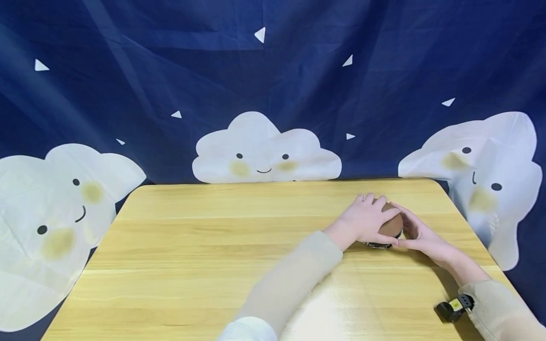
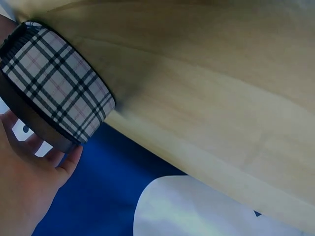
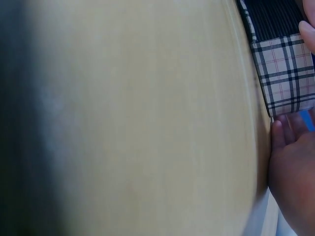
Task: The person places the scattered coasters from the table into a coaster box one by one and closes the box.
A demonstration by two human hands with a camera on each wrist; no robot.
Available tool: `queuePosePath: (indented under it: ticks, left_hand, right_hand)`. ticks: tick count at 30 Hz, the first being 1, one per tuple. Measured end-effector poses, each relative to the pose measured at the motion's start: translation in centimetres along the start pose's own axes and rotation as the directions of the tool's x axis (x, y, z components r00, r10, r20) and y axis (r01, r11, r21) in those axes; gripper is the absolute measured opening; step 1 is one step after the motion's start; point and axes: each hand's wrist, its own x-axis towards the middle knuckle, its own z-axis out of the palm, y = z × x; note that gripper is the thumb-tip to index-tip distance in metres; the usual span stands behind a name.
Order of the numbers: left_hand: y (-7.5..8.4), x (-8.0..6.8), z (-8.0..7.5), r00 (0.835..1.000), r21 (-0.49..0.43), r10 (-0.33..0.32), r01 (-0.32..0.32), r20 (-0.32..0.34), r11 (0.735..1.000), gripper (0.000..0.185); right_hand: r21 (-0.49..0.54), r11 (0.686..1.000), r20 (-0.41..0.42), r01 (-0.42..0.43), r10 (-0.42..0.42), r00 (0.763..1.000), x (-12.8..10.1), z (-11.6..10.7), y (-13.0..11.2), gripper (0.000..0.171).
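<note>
A small round box (image 1: pixel 391 227) with a brown lid and a plaid side stands on the right part of the wooden table (image 1: pixel 204 255). My left hand (image 1: pixel 368 219) lies over its left side, fingers curled across the lid. My right hand (image 1: pixel 415 233) cups its right side, thumb and fingers wrapped along the rim. In the left wrist view the plaid wall (image 2: pixel 59 83) of the box fills the upper left, with the dark lid edge against my palm (image 2: pixel 22 191). The right wrist view shows the plaid side (image 3: pixel 288 73) at the top right and my fingers (image 3: pixel 293 167) just below it.
A navy cloth backdrop (image 1: pixel 273 71) with white smiling clouds hangs behind and around the table. The table's far edge runs just beyond the box and its rounded right corner is close by. A small black camera (image 1: pixel 454 307) sits on my right wrist.
</note>
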Motion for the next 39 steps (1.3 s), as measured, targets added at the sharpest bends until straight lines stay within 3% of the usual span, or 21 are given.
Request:
queuePosePath:
  ticks: [17, 39]
  left_hand:
    - [0.4, 0.2, -0.2, 0.998, -0.007, -0.034, 0.034, 0.054, 0.999, 0.088]
    - [-0.2, -0.6, -0.1, 0.999, -0.029, -0.012, 0.013, 0.044, 0.999, 0.094]
  right_hand:
    - [-0.012, 1.000, -0.007, 0.006, -0.006, 1.000, 0.1, 0.2, -0.1, 0.094]
    - [-0.017, 1.000, -0.005, -0.003, 0.003, 1.000, 0.1, 0.1, -0.1, 0.091]
